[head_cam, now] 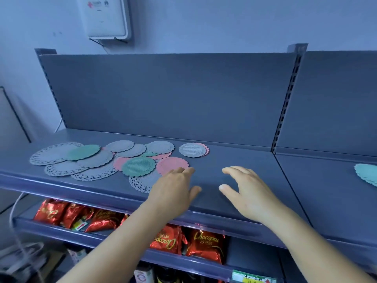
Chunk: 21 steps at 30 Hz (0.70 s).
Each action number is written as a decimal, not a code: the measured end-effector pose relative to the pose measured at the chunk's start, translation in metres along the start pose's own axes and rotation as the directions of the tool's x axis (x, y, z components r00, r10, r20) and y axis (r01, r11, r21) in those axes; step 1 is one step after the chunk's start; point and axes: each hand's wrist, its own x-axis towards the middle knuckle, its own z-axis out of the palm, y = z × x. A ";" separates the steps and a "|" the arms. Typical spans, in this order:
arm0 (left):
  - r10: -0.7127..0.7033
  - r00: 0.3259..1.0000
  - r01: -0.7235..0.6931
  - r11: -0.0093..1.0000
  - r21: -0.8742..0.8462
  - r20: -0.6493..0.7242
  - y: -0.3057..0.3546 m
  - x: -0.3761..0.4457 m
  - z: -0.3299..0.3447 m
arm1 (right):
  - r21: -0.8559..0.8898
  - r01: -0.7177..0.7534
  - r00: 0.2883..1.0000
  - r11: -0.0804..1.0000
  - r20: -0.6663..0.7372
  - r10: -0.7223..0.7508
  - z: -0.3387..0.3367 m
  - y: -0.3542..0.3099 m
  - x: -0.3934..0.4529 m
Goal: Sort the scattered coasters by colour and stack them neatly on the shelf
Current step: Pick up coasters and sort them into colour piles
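Scattered scalloped coasters lie on the left half of the grey shelf (234,160): several grey ones (120,146), a green one (83,152), a second green one (138,166), pink ones (172,164) and lacy grey doilies (53,154). A grey coaster on a pink one (193,150) sits apart to the right. A teal stack (367,173) rests on the neighbouring shelf at far right. My left hand (173,193) hovers open over the edge of the pink coaster and a doily. My right hand (246,193) is open above bare shelf, holding nothing.
A lower shelf holds red snack bags (206,246) and more red packs (53,213). An upright slotted post (285,103) divides the two shelf bays. A white wall box (106,17) hangs above. A white cable (16,209) runs down at left.
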 end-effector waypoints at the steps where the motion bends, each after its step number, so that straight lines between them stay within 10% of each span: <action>1: -0.014 1.000 0.014 1.000 0.001 0.000 -0.008 0.001 -0.001 | -0.005 0.013 1.000 1.000 0.010 -0.013 0.003 -0.004 0.007; 21: -0.086 0.982 0.072 0.993 0.091 0.169 -0.097 0.107 0.023 | -0.063 0.062 0.975 0.996 0.216 -0.047 0.050 0.002 0.206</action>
